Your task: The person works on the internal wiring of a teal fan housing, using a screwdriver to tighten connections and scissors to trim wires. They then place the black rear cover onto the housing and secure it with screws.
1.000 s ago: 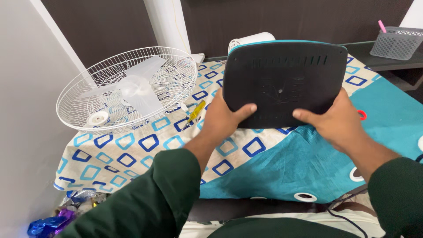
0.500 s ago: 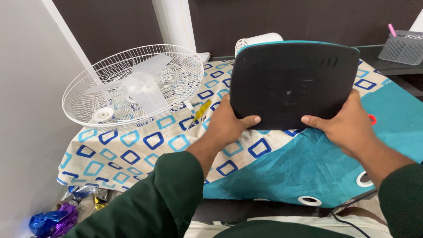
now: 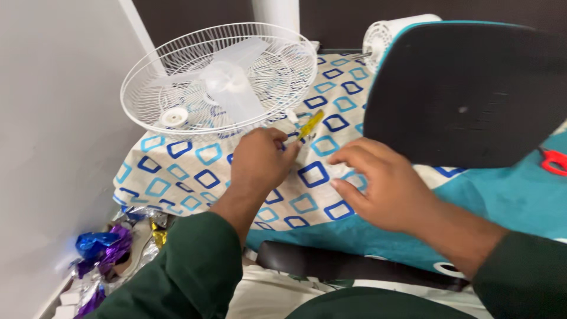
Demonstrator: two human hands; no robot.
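My left hand (image 3: 260, 162) reaches over the patterned cloth (image 3: 201, 171), its fingers curled on the near end of a small yellow-handled tool (image 3: 311, 123) that lies just below the white fan grille (image 3: 218, 82). My right hand (image 3: 381, 186) hovers over the cloth with its fingers spread and holds nothing. A large black panel with a teal rim (image 3: 472, 94) is tilted up at the right; neither hand touches it.
A white ribbed fan part (image 3: 401, 29) is behind the panel. Red scissors (image 3: 553, 160) lie on the teal cloth (image 3: 508, 201) at the right edge. Shiny purple and blue foil (image 3: 100, 248) is on the floor beside the white wall (image 3: 53, 147).
Both hands have let go of the black panel. My left hand has moved left to the yellow tool and my right hand has dropped over the cloth. The view has swung left.
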